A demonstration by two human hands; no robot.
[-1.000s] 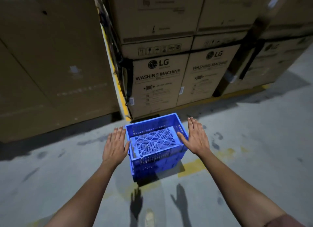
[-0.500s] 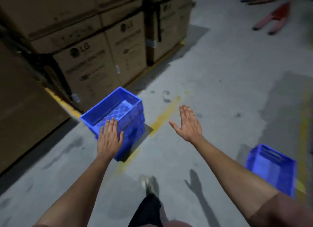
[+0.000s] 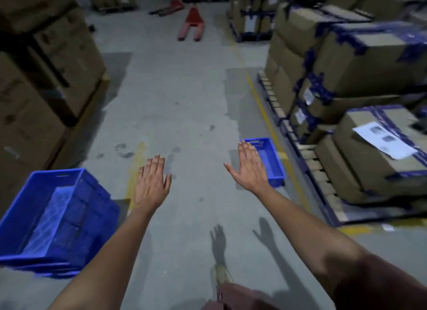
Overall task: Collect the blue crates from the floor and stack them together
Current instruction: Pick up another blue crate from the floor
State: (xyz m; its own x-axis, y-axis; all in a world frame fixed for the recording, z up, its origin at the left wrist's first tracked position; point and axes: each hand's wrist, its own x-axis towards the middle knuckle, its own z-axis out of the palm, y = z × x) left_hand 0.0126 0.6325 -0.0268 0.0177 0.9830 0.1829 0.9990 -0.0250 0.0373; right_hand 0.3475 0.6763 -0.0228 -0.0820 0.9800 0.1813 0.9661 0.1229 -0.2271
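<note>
A stack of blue crates point(image 3: 53, 219) stands on the floor at the lower left, open side up. A single blue crate point(image 3: 269, 161) lies on the floor further ahead on the right, beside a yellow line. My left hand point(image 3: 151, 184) hovers over bare floor to the right of the stack, fingers spread, holding nothing. My right hand point(image 3: 250, 168) is raised in front of the single crate and covers its left part, also open and empty.
Tall cardboard boxes point(image 3: 44, 83) line the left side. Taped boxes on wooden pallets point(image 3: 360, 129) fill the right. A red pallet jack point(image 3: 191, 25) sits far down the grey aisle. My foot point(image 3: 221, 275) shows at the bottom.
My view has swung right, away from the stack. Both hands have left the stacked crates and now hang open over the aisle, with the single crate ahead of the right hand.
</note>
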